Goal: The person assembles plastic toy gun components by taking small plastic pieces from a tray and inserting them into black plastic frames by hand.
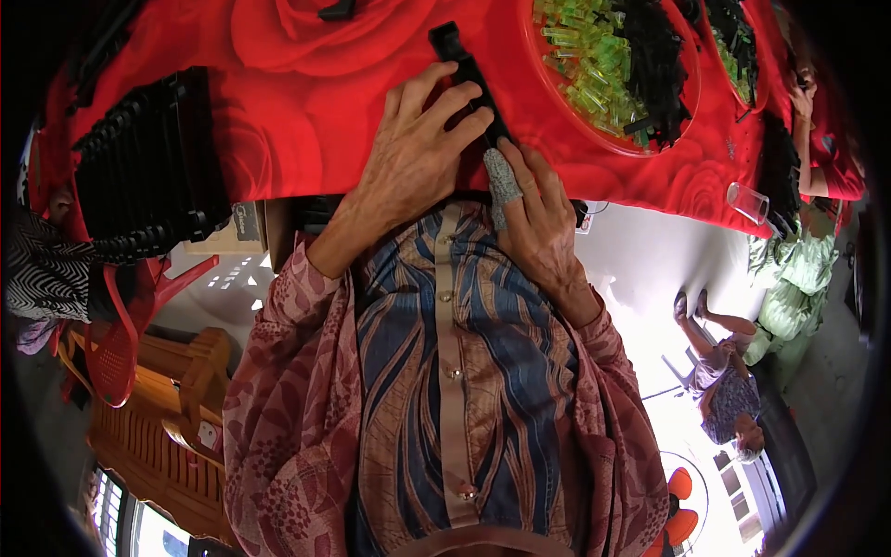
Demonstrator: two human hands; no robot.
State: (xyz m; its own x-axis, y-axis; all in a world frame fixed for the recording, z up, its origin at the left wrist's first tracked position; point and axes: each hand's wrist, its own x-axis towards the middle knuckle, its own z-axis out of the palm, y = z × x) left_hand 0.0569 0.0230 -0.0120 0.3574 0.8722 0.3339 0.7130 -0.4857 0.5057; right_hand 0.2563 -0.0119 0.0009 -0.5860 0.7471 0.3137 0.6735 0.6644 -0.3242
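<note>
Left hand (422, 148), fingers spaced over black strip (474, 74); long axis running from beyond them toward right hand (538, 213); whether either grips, unclear.

Blk strip (470, 72): smooth plastic, low sheen; red tablecloth (306, 111) smooth w/ slight sheen, prob. coated cloth, hard to tell. Yel.-green bits (585, 65) clear glossy plastic, basin (559, 109) smooth plastic; finger cover (502, 176) rough matt knit; bench (153, 429) varnished wood.

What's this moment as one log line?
left hand: on long black bar; right hand: at its near end; nearby: round red tray
</note>
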